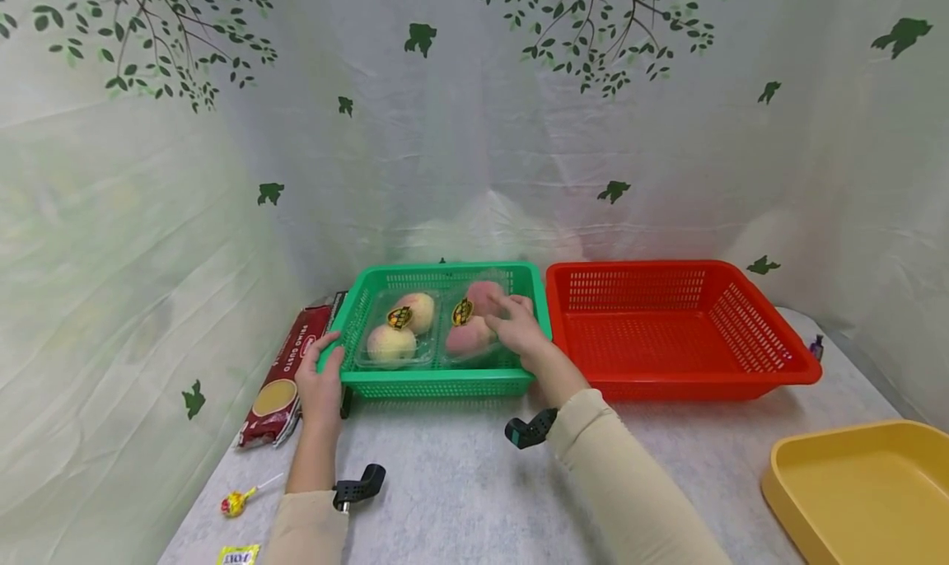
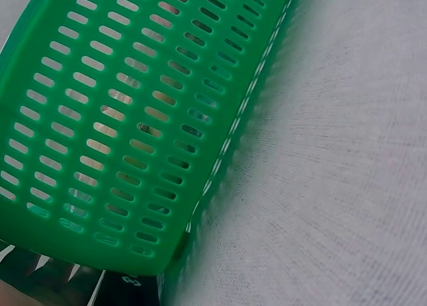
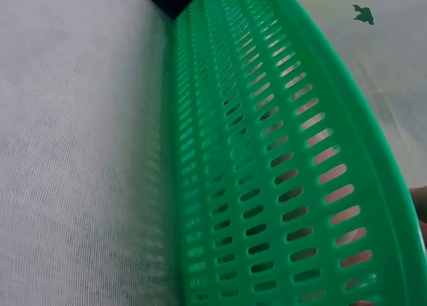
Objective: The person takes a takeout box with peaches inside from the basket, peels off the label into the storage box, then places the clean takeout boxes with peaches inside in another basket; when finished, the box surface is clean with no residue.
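Observation:
A green plastic basket [image 1: 437, 381] stands at the back of the table, with two clear packs of peaches inside. The left pack [image 1: 401, 328] has paler peaches; the right pack [image 1: 473, 322] has pinker ones, and each bears a black and yellow sticker. My left hand [image 1: 320, 380] grips the basket's left rim, thumb toward the inside. Over the basket's right side reaches my right hand [image 1: 519, 330], thumb and fingers at the right pack's edge; its far fingers are partly hidden. The wrist views mostly show the perforated basket wall [image 2: 127, 119].
A red basket [image 1: 682, 388] stands right of the green one, a yellow tray [image 1: 786, 499] at the front right. To the left lie a dark red Primo Gusto packet [image 1: 285, 375], a lollipop [image 1: 236, 502] and a small yellow packet [image 1: 239, 556]. A small dark bottle [image 1: 817, 347] stands far right.

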`<state>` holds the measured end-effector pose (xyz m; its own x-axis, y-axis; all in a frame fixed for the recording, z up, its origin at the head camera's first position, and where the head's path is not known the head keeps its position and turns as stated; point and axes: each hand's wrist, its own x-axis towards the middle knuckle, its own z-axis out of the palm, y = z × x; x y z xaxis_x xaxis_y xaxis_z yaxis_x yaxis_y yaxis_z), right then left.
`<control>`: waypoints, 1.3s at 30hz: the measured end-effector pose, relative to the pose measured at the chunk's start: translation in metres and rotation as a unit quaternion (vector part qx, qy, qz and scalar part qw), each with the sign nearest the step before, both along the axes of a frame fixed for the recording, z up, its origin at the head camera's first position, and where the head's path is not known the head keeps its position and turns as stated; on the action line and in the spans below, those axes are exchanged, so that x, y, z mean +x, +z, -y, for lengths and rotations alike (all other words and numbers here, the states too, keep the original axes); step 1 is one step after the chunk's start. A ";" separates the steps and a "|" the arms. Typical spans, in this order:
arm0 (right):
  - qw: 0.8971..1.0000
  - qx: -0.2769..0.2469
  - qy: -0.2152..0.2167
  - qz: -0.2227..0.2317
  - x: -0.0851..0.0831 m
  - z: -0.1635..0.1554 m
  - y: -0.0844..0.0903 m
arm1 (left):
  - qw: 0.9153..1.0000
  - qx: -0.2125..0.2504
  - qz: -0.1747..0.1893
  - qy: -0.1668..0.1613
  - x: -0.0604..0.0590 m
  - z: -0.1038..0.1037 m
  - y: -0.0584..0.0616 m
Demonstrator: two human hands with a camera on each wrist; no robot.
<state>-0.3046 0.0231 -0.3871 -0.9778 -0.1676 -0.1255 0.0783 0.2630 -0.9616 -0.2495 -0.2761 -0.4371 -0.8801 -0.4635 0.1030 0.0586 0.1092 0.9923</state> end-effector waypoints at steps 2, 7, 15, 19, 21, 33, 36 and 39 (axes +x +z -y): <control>1.000 0.005 0.003 -0.012 0.000 0.000 0.000 | 1.000 0.000 -0.002 0.003 0.000 0.000 0.000; 1.000 0.013 -0.008 -0.017 0.001 0.002 -0.001 | 1.000 -0.004 0.002 0.007 -0.001 0.000 -0.001; 0.999 -0.011 -0.045 0.003 0.000 0.008 0.002 | 1.000 -0.012 0.003 0.016 0.000 0.000 0.001; 0.998 -0.021 -0.062 0.010 0.000 0.009 0.004 | 1.000 -0.010 0.003 0.019 0.000 0.000 0.002; 0.997 -0.025 -0.072 0.003 0.000 0.009 0.004 | 1.000 -0.007 0.004 0.020 0.000 0.000 0.001; 0.994 -0.057 -0.097 -0.009 0.011 0.002 0.029 | 1.000 -0.001 0.003 0.021 -0.001 -0.004 0.002; 0.992 -0.077 -0.102 -0.002 0.017 -0.004 0.036 | 1.000 -0.005 0.006 0.022 -0.001 -0.003 0.003; 0.989 -0.095 -0.112 0.003 0.025 -0.010 0.039 | 1.000 -0.007 0.009 0.022 0.000 -0.001 0.002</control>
